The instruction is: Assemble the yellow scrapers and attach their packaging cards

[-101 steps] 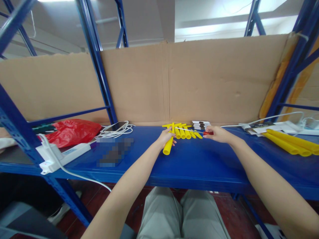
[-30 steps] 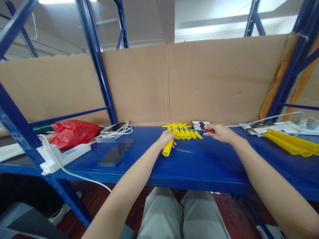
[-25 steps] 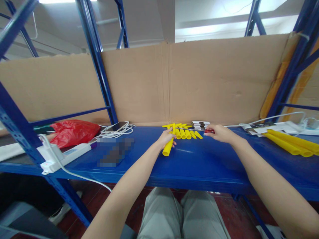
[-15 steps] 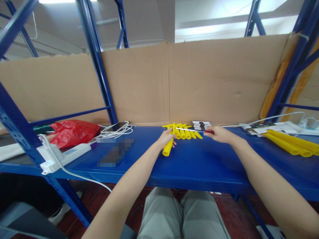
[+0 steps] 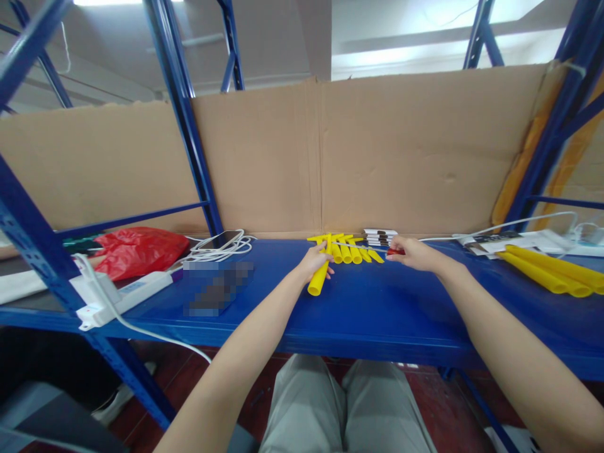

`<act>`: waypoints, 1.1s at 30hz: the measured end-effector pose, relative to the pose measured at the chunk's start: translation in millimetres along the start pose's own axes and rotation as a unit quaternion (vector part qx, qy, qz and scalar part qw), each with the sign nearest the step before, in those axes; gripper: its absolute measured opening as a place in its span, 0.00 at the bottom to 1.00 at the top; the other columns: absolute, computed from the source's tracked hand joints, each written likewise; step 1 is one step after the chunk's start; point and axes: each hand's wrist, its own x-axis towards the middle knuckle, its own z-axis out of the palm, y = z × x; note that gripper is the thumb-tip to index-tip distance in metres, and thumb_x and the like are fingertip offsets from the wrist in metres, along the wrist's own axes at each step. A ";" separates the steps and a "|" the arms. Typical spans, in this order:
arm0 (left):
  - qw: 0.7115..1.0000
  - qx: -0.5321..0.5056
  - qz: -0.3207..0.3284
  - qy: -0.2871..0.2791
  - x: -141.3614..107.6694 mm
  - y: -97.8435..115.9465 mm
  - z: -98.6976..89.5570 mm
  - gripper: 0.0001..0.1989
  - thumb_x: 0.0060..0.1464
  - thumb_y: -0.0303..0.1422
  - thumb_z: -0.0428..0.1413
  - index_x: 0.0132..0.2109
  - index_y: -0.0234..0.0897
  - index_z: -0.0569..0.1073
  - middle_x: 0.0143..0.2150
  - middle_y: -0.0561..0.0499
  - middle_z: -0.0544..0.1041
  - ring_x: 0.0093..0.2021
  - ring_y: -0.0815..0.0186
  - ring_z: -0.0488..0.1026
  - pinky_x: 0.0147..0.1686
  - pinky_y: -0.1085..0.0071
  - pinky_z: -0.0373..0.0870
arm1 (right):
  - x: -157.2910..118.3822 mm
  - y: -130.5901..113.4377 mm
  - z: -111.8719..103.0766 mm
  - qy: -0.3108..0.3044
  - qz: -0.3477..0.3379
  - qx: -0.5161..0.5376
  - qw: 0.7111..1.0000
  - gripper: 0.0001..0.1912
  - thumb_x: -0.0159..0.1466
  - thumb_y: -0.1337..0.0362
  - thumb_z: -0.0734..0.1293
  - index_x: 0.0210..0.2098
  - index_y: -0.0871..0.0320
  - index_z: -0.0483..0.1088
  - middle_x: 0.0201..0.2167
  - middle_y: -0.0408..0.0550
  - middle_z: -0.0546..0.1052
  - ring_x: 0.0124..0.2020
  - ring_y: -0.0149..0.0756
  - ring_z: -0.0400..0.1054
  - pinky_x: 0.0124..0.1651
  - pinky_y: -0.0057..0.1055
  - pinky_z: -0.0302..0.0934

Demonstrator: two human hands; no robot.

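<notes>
My left hand (image 5: 314, 262) is closed around a yellow plastic tube (image 5: 317, 284) with a crosspiece at its far end; the tube's open end points toward me. In my right hand (image 5: 411, 254) is the red handle of a screwdriver (image 5: 395, 251). Its long thin metal shaft reaches left to the upper part of the held tube; the fingers and tube hide just where the tip meets it. Just right of the tube, several similar yellow T-shaped pieces (image 5: 350, 254) lie side by side on the blue shelf (image 5: 358, 302).
White-and-black packets (image 5: 379, 237) lie against the cardboard wall (image 5: 377, 157). Yellow tubes (image 5: 557, 274) and papers are at the right. On the left are coiled white cables (image 5: 221, 246), a white power strip (image 5: 136, 297), a red plastic bag (image 5: 141, 251) and a blurred-out dark patch.
My right hand's fingers have turned slightly around the screwdriver handle. My left hand and the yellow tube have stayed in place.
</notes>
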 end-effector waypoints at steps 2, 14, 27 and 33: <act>1.000 0.000 0.000 0.002 0.1 0.0 0.0 0.39 0.51 0.19 0.49 0.68 0.38 0.47 0.43 0.42 0.75 0.17 0.74 0.68 0.16 0.76 0.65 | -0.6 -2.6 -0.6 -0.009 0.002 -0.007 1.000 0.08 0.56 0.59 0.62 0.26 0.55 0.58 0.24 0.47 0.71 0.25 0.34 0.62 0.28 0.29 0.53; 0.999 -0.031 0.020 0.014 1.0 0.8 2.9 0.38 0.52 0.20 0.50 0.68 0.40 0.48 0.42 0.44 0.75 0.16 0.75 0.67 0.15 0.77 0.65 | -5.7 -11.4 -6.4 -0.029 0.047 -0.013 0.998 0.08 0.58 0.58 0.62 0.27 0.55 0.62 0.26 0.48 0.73 0.27 0.35 0.66 0.29 0.30 0.56; 0.991 -0.109 0.043 0.067 8.4 1.4 1.4 0.34 0.52 0.22 0.50 0.66 0.36 0.55 0.50 0.41 0.75 0.29 0.65 0.76 0.29 0.70 0.74 | -5.6 -2.9 -4.7 -0.021 0.049 -0.013 0.998 0.10 0.58 0.56 0.62 0.28 0.55 0.63 0.26 0.49 0.73 0.28 0.36 0.65 0.30 0.30 0.56; 0.994 -0.059 0.048 0.079 15.4 -6.5 3.2 0.31 0.53 0.20 0.54 0.64 0.30 0.60 0.54 0.38 0.73 0.39 0.63 0.77 0.39 0.70 0.74 | -5.6 3.5 -1.6 -0.036 0.066 -0.010 0.997 0.07 0.56 0.59 0.62 0.28 0.56 0.64 0.27 0.49 0.73 0.28 0.37 0.66 0.32 0.31 0.57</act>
